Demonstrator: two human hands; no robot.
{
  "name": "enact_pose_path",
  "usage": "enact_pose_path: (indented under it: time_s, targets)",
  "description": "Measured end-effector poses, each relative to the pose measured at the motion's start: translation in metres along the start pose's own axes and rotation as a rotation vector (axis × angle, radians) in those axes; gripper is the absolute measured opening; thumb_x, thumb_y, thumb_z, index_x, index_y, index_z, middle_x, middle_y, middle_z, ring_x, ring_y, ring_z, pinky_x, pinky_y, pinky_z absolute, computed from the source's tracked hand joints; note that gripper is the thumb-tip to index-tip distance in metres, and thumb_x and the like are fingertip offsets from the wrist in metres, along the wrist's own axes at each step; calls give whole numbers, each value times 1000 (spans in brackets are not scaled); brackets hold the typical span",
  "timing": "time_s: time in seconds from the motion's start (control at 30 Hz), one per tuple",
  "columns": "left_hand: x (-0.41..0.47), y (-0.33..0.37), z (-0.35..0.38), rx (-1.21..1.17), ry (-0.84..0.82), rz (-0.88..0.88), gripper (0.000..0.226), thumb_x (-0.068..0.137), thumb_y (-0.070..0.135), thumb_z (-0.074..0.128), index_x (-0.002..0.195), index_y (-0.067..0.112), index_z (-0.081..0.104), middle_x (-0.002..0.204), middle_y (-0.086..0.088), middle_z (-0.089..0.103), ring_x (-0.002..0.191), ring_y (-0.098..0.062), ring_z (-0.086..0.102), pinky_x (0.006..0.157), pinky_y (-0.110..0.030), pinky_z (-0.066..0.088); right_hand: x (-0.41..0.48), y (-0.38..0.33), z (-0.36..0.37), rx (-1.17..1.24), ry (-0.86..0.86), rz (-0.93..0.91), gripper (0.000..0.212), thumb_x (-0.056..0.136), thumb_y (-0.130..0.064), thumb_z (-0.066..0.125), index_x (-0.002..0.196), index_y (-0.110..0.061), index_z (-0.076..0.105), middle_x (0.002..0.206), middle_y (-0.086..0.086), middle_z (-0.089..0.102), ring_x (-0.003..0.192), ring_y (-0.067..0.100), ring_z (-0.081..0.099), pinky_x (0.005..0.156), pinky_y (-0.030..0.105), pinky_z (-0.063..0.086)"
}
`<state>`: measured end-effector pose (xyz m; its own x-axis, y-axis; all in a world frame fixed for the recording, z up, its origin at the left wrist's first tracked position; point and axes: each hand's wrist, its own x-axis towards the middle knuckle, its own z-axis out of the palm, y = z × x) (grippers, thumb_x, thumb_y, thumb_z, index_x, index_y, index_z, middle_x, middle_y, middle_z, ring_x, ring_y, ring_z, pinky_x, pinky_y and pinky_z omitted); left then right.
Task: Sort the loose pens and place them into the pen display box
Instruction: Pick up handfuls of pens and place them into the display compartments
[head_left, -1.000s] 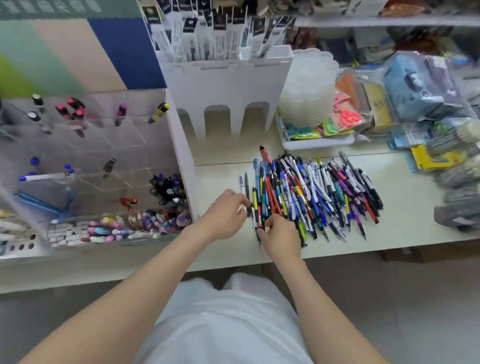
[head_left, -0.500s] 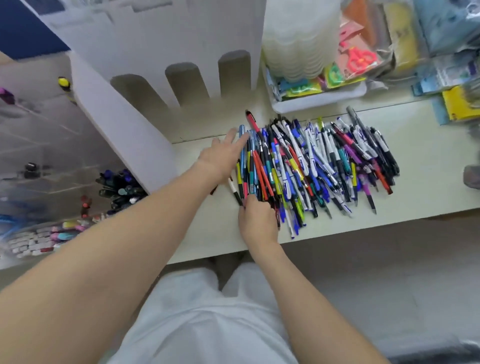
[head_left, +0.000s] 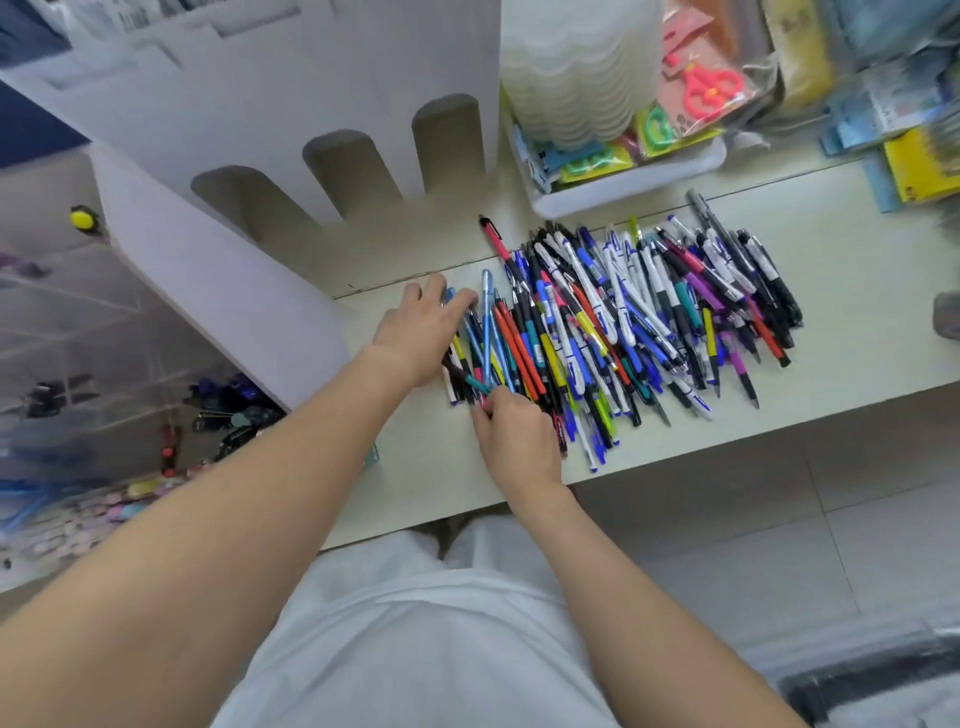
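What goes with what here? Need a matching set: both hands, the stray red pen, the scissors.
1 left hand
2 right hand
3 red pen
4 pink scissors

a packaged, beside the stacked white tubs
b fingers straight, resting on the pens
c pinching pens at the near edge
d sticking out at the pile's far-left corner

Pairs: 1-b, 2-c, 3-d, 4-a

Both arms reach forward, left hand (head_left: 421, 332) flat with straight fingers, right hand (head_left: 514, 439) curled, pinching.
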<state>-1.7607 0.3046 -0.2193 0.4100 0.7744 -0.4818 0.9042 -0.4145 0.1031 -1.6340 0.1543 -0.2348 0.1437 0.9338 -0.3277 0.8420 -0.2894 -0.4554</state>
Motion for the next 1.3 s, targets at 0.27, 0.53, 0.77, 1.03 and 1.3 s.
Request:
enact_pose_path:
  time_s: [0.27,0.53,0.77,1.03,1.3]
  targets:
    - [-21,10,36,-190,136,-198,98,79,-7,69,160,6,16,137,-17,35,112,-39,45,96,-44,44,-8,0,-1,-249,57,2,104,82,-51,82,158,-3,30,131,14,43,89,24,63,60,32,53]
    - [4,2,4,-19,-9,-39,121,83,1,79,169,30,-2,176,-10,-9,158,-45,11,119,-59,37,5,-13,3,-396,12,-109,79,93,-15,70,160,-1,32,138,18,52,96,27,65,66,33,54]
    - [-4,3,9,-14,28,33,80,81,0,79,149,10,39,142,-15,39,125,-40,43,92,-51,55,5,-16,25,-474,-22,-56,75,100,-21,61,155,18,28,149,34,44,114,32,61,85,30,55]
    - [-33,-3,31,-132,106,-82,80,80,9,82,150,26,46,143,-3,47,126,-36,43,96,-49,48,17,-30,21,-583,-1,-35,68,103,-41,55,149,7,41,119,13,54,104,26,51,85,37,41]
    - [-47,1,34,-613,127,-457,113,79,-16,62,170,16,3,176,-17,-8,162,-41,-3,131,-43,11,20,-31,27,-575,-22,-106,56,105,-23,35,153,6,36,129,16,54,110,28,54,87,36,46]
